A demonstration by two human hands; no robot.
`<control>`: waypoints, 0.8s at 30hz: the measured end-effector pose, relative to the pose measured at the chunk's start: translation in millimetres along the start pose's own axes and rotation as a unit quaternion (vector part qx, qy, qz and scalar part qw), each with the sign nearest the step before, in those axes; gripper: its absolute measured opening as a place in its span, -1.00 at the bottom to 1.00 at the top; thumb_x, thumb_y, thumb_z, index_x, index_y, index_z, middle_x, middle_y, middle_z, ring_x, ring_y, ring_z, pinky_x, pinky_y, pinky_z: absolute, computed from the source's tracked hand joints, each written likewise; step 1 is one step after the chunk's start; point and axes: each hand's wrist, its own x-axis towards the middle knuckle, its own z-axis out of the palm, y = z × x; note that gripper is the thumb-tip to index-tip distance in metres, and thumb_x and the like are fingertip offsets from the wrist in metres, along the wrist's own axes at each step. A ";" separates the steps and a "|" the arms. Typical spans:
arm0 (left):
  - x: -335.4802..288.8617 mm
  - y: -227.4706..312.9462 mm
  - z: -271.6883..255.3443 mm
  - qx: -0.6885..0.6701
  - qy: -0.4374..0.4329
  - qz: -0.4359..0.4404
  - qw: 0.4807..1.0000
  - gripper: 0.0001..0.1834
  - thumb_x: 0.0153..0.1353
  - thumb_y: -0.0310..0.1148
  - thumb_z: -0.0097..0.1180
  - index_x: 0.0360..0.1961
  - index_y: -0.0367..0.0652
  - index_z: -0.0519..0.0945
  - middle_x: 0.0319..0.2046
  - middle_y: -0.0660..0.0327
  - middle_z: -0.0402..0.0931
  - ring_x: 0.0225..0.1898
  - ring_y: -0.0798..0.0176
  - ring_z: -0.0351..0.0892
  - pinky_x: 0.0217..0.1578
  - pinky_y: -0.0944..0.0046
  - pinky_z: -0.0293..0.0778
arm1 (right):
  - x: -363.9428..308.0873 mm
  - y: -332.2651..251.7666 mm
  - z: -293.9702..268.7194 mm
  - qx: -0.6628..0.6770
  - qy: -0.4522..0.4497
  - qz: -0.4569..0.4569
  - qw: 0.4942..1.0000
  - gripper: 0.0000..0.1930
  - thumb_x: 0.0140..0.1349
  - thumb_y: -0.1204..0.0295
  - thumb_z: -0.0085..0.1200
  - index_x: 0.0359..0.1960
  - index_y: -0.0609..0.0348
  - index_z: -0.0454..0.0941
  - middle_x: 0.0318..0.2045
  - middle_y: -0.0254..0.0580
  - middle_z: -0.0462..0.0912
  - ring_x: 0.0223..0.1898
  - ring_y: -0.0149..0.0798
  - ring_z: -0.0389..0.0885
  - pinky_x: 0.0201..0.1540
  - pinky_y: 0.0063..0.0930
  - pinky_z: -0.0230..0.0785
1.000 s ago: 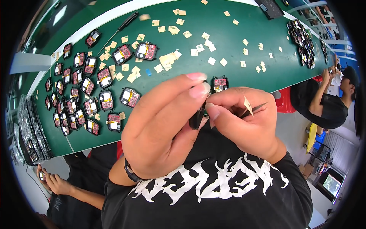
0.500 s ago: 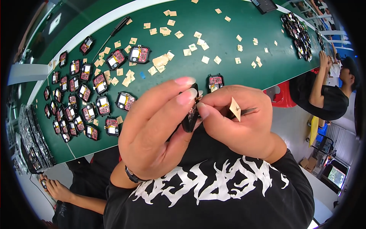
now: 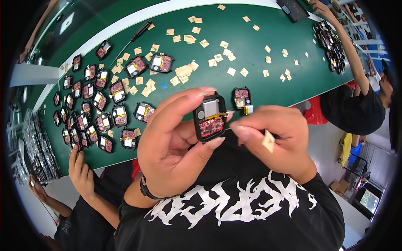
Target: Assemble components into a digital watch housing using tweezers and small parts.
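My left hand (image 3: pixel 167 146) grips a black watch case (image 3: pixel 211 127) by its edges, fingers at the top and thumb below. Its open side faces me, showing a red circuit board, a silver battery and a small round part. A short flex cable (image 3: pixel 226 114) sticks out from the case's right side. Close beside that cable is my right hand (image 3: pixel 282 136), thumb and forefinger pinched together. A tan paper square (image 3: pixel 268 142) stands out from the fold of this hand; what bears it is hidden. Another open case (image 3: pixel 242 98) lies on the green table just beyond my right hand.
Several open watch cases (image 3: pixel 119 115) lie in rows at the left. Tan squares (image 3: pixel 184 72) are scattered across the table (image 3: pixel 251 46). A screwdriver (image 3: pixel 140 32) lies far left; a black device (image 3: pixel 293 9) and piled parts (image 3: pixel 331 50) far right. A co-worker's hand (image 3: pixel 81 171) rests at the left edge.
The case has turned from edge-on to show its inside. My right hand has drawn back a little from it; a dark slim tool behind the paper square no longer shows. Co-workers' arms have moved.
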 end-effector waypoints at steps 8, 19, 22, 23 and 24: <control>4.2 7.2 -0.3 -0.043 0.058 -0.067 0.995 -0.36 0.22 -0.79 0.03 0.35 -0.41 0.22 0.29 -0.27 0.26 0.22 -0.19 0.49 0.19 -0.10 0.54 | -19.5 50.0 -26.6 -0.252 0.162 0.053 0.953 -0.82 0.11 0.57 0.34 -0.24 0.28 0.66 -0.43 -0.21 0.65 -0.49 -0.42 0.50 -0.47 -0.58 0.27; -37.2 22.1 -69.6 0.417 0.185 -0.085 0.886 -0.37 0.04 -0.71 0.33 0.20 -0.33 0.46 -0.06 0.18 0.52 -0.17 0.42 0.55 -0.20 0.44 0.48 | -11.8 69.8 -17.9 -0.209 0.007 0.024 0.978 -0.40 -0.08 0.56 0.46 0.10 0.22 0.56 0.16 -0.10 0.49 -0.16 -0.36 0.59 -0.40 -0.54 0.40; -44.4 33.4 -87.5 0.462 0.298 -0.077 0.832 -0.45 0.04 -0.70 0.33 0.10 -0.31 0.47 -0.15 0.24 0.49 -0.27 0.47 0.48 -0.26 0.48 0.43 | -5.6 76.4 -18.7 -0.323 -0.033 -0.043 0.945 -0.31 -0.09 0.59 0.45 0.19 0.18 0.52 0.21 -0.10 0.44 -0.10 -0.25 0.62 -0.34 -0.55 0.47; -46.3 38.1 -94.5 0.481 0.321 -0.079 0.812 -0.47 0.07 -0.71 0.29 0.10 -0.33 0.45 -0.17 0.22 0.49 -0.26 0.47 0.50 -0.26 0.49 0.44 | -5.3 75.2 -16.0 -0.317 -0.037 -0.053 0.946 -0.31 -0.09 0.59 0.45 0.19 0.18 0.52 0.21 -0.10 0.44 -0.10 -0.25 0.62 -0.34 -0.55 0.47; -50.6 39.1 -103.1 0.466 0.353 -0.063 0.809 -0.48 0.04 -0.68 0.31 0.07 -0.33 0.47 -0.12 0.17 0.48 -0.25 0.41 0.51 -0.27 0.44 0.47 | -5.6 73.1 -13.0 -0.283 -0.015 -0.004 0.959 -0.24 -0.09 0.58 0.46 0.25 0.16 0.46 0.21 -0.10 0.43 -0.08 -0.25 0.61 -0.32 -0.52 0.49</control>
